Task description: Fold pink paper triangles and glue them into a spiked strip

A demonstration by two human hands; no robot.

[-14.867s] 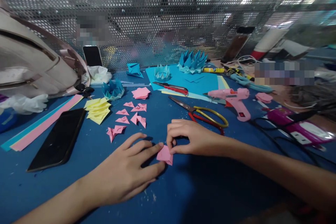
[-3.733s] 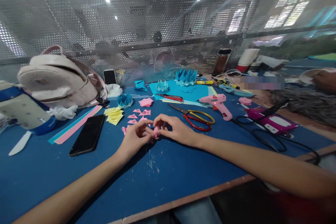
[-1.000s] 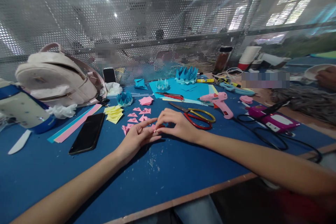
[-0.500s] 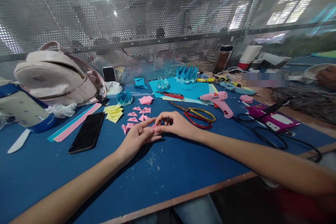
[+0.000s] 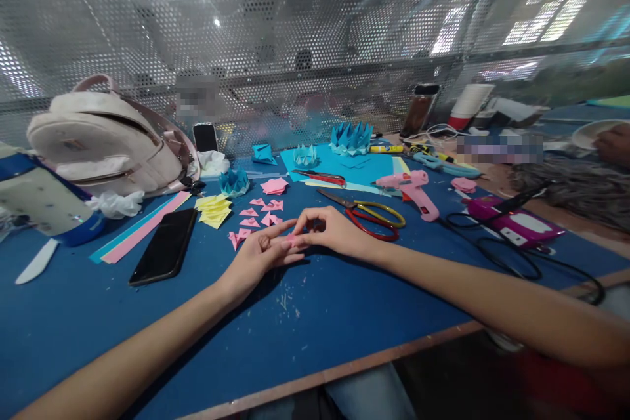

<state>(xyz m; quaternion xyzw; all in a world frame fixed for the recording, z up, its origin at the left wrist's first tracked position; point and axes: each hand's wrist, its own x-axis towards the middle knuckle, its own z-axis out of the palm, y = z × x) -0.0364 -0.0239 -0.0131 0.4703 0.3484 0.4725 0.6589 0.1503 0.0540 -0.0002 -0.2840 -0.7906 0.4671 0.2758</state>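
Scissors (image 5: pixel 353 207) lie just beyond the right hand (image 5: pixel 335 231) over a blue table (image 5: pixel 305 335), where a stray knuckle could nudge them. Folded pink pieces (image 5: pixel 272 218), beyond and left of the grip, risk scattering if the left hand (image 5: pixel 251 262) sweeps outward. Smallest, a pink paper (image 5: pixel 291 238) sits between both hands' fingertips, pinched from either side and partly hidden; uneven pressure could skew its crease.
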